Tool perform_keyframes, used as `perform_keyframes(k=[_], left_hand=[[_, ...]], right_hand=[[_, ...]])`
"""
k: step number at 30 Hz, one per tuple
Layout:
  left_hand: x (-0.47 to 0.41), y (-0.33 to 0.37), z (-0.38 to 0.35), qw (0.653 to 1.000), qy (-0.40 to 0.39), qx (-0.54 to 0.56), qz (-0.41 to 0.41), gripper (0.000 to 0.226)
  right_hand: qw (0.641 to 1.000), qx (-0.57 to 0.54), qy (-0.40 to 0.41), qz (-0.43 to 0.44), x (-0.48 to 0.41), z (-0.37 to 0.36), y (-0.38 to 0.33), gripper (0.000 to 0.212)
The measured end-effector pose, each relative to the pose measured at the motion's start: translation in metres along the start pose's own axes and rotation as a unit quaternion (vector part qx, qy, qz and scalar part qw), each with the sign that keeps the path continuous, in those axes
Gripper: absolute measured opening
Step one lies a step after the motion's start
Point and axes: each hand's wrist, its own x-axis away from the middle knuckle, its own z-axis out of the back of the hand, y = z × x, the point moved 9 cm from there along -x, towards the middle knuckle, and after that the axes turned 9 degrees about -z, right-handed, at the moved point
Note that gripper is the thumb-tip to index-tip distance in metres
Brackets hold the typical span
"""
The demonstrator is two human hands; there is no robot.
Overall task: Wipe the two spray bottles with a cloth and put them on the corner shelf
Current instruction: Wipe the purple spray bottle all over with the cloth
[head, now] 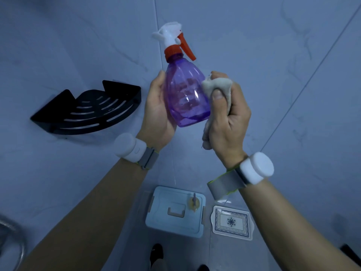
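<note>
A purple spray bottle (185,94) is held upright in front of a pale tiled wall (273,55), between the two hands. Its body is translucent plastic, bulbous and faintly ribbed, with bright highlights on the surface; whether it holds liquid cannot be told. An orange-red collar and trigger are fitted beneath a white nozzle head, the top of which is slightly blurred.

The left hand (156,112) is wrapped around the bottle's left side and base, thumb along the near edge; its fingers are hidden behind the bottle. The right hand (228,116) is closed around a crumpled beige cloth (216,87), soft and matte in texture, which is pressed against the bottle's right flank; a loose end hangs below the palm.

A black corner shelf (88,110), of slotted sheet material with a curved front rim, is seen on the wall to the left, well apart from the bottle. White puck-shaped devices on grey straps are worn at both wrists.

Below, a light-blue lidded box (166,222) with clasps is noted, with a small yellowish object of unclear kind on its lid. Just beside it lies a patterned rectangular tray (232,222). A metal hose at the lower left edge is cut off.
</note>
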Motion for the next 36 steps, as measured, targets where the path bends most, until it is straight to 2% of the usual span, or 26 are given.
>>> perform_keyframes(k=[4, 10, 13, 16, 19, 23, 25, 29, 34, 36], left_hand=[[0.005, -0.003, 0.002, 1.0, -0.002, 0.013, -0.002, 0.053], [0.01, -0.001, 0.01, 1.0, 0.007, 0.003, -0.002, 0.037], [0.01, -0.004, 0.012, 0.999, 0.012, -0.046, 0.006, 0.05], [0.011, -0.009, 0.006, 0.998, -0.006, -0.054, 0.018, 0.06], [0.006, -0.004, 0.007, 0.998, -0.018, -0.052, 0.004, 0.079], [0.0, 0.006, 0.015, 0.999, -0.008, -0.043, -0.005, 0.081], [0.002, 0.005, 0.017, 0.999, -0.004, -0.044, -0.002, 0.079], [0.001, 0.003, 0.018, 0.994, 0.005, -0.112, -0.021, 0.065], [-0.001, 0.01, 0.013, 0.995, 0.023, -0.096, -0.019, 0.064], [0.0, 0.01, 0.013, 0.997, 0.026, -0.067, -0.008, 0.048]], right_hand=[[0.998, -0.04, -0.005, -0.057, 0.005, -0.002, 0.008, 0.021], [0.997, 0.007, -0.05, -0.058, 0.003, -0.002, 0.008, 0.021], [0.996, 0.053, -0.061, -0.039, -0.021, -0.004, -0.006, 0.023], [0.987, 0.103, -0.119, -0.02, -0.039, -0.024, -0.016, 0.019], [0.985, 0.099, -0.143, -0.008, -0.031, -0.033, -0.019, 0.02], [0.977, 0.146, -0.145, 0.049, 0.004, -0.031, -0.017, 0.031], [0.974, 0.152, -0.156, 0.063, 0.003, -0.033, -0.019, 0.031], [0.98, 0.117, -0.148, 0.059, -0.028, -0.037, -0.027, 0.021], [0.978, 0.137, -0.137, 0.079, -0.021, -0.039, -0.028, 0.026], [0.976, 0.142, -0.142, 0.087, -0.01, -0.038, -0.026, 0.028]])
